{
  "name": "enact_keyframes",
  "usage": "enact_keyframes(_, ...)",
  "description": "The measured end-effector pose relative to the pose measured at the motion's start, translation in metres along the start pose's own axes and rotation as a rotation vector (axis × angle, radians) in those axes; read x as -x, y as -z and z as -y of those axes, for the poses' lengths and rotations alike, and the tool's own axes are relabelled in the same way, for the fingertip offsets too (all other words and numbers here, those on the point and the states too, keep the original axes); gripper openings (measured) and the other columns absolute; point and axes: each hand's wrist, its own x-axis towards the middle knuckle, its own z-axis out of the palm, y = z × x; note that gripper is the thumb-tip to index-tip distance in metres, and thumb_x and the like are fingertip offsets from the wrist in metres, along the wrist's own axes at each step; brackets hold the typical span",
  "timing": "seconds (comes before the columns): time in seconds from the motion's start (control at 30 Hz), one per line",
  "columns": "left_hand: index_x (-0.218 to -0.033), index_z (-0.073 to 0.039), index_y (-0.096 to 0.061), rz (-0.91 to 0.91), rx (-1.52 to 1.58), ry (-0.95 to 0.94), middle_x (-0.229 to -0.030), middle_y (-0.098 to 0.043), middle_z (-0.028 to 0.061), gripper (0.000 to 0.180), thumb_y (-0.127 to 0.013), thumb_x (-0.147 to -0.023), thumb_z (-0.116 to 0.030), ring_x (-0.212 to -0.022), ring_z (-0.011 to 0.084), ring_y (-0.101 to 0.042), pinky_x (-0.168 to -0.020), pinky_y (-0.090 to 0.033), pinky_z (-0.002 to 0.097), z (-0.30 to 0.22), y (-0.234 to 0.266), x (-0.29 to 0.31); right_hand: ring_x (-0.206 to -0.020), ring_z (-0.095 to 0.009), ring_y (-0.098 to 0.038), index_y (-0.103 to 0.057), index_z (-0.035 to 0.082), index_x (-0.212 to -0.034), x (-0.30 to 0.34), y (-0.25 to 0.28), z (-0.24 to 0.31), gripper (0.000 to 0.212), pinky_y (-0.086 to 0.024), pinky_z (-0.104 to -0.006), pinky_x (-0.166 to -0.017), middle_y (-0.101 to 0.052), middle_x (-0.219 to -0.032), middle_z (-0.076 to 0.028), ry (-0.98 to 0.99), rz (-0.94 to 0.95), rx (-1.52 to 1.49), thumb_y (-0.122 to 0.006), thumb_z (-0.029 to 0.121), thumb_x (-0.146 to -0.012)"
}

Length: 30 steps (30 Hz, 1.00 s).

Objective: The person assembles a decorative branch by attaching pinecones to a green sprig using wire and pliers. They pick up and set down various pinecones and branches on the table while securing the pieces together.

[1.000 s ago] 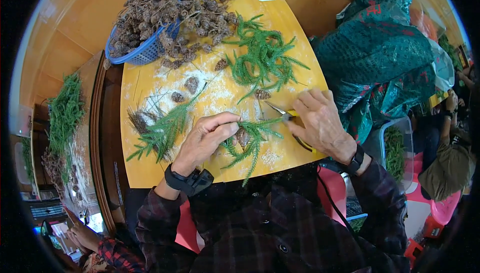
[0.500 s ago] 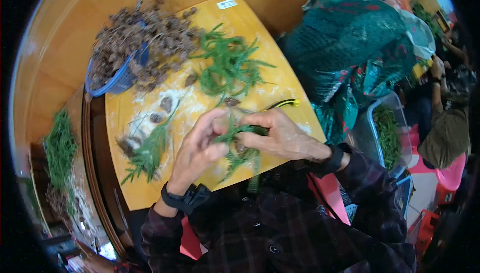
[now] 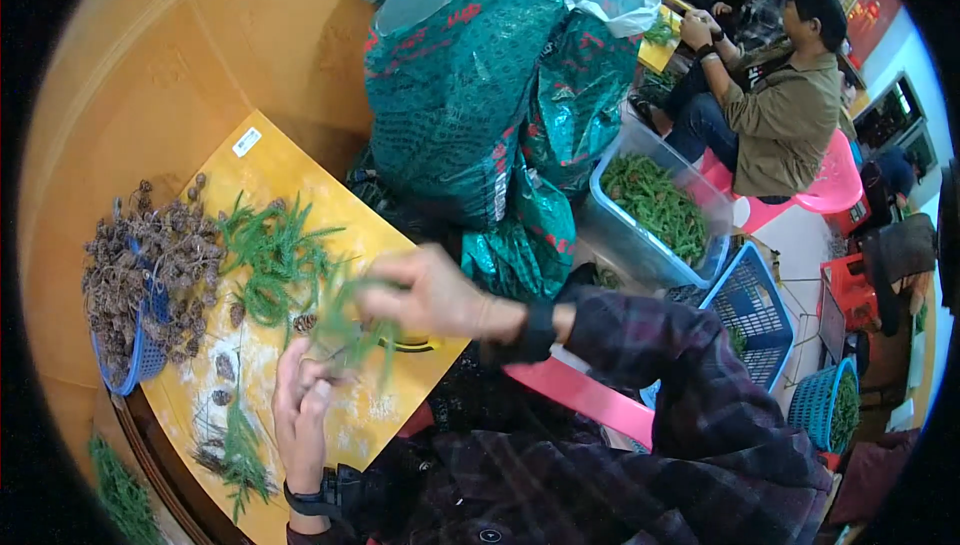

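Note:
My left hand (image 3: 300, 400) is closed at the near side of the yellow board (image 3: 400, 395), fingers pinched round the lower end of a small bunch of green sprigs (image 3: 345, 320). Just to the right of the bunch is my right hand (image 3: 430, 290), its fingers smeared by motion, so their grip does not show. Beyond the hands lies a loose pile of green sprigs (image 3: 270, 255). A brown pine cone (image 3: 304, 323) sits beside the bunch. Another green sprig (image 3: 240, 455) and a few cones lie left of my left hand, among white powder.
A blue basket (image 3: 150, 350) heaped with dried brown cones (image 3: 185, 255) stands at the board's left. Large green plastic bags (image 3: 450, 115) fill the far middle. To the right are a clear bin (image 3: 655, 210) of greenery, a blue crate (image 3: 765, 330) and a seated person (image 3: 785, 125).
The view has swung right, so the board sits further left and the seated person shows fully. My right hand has drawn up and away from my left, which keeps the sprigs.

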Motion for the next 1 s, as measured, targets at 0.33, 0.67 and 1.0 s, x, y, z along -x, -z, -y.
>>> enact_keyframes(0.33, -0.111, 0.001, -0.056, -0.073, 0.013, 0.017, -0.074, -0.059, 0.0056, 0.026, -0.047, -0.089, -0.009, -0.080, 0.0158, -0.057, -0.081, -0.043, 0.0293, 0.025, 0.022, 0.007, -0.047, -0.013, -0.053, -0.069, 0.002, -0.093, 0.069, 0.253, -0.150, 0.029, -0.041, -0.0281, -0.045, -0.059, -0.060, -0.003, -0.692, -1.133, 0.020, -0.060, 0.028, -0.086)
enact_keyframes(0.67, -0.098, 0.001, -0.057, -0.013, 0.124, 0.045, -0.073, -0.055, 0.0059, 0.016, -0.049, -0.089, -0.010, -0.081, 0.0169, -0.055, -0.082, -0.041, 0.0299, 0.033, 0.022, 0.009, -0.049, -0.012, -0.054, -0.066, 0.002, -0.083, 0.060, 0.233, -0.141, 0.029, -0.043, -0.0279, -0.044, -0.065, -0.069, -0.006, -0.508, -0.974, -0.019, -0.049, 0.022, -0.093)
enact_keyframes(1.0, -0.088, 0.002, -0.062, 0.063, -0.103, 0.064, -0.081, -0.064, 0.0069, 0.018, -0.046, -0.089, -0.007, -0.077, 0.0147, -0.060, -0.076, -0.046, 0.0274, 0.023, 0.040, 0.028, -0.053, -0.032, -0.051, -0.060, 0.002, -0.080, -0.057, -0.031, 0.019, 0.017, -0.043, -0.0385, -0.053, -0.052, -0.061, -0.020, 0.145, 0.459, 0.362, -0.055, 0.017, -0.086)
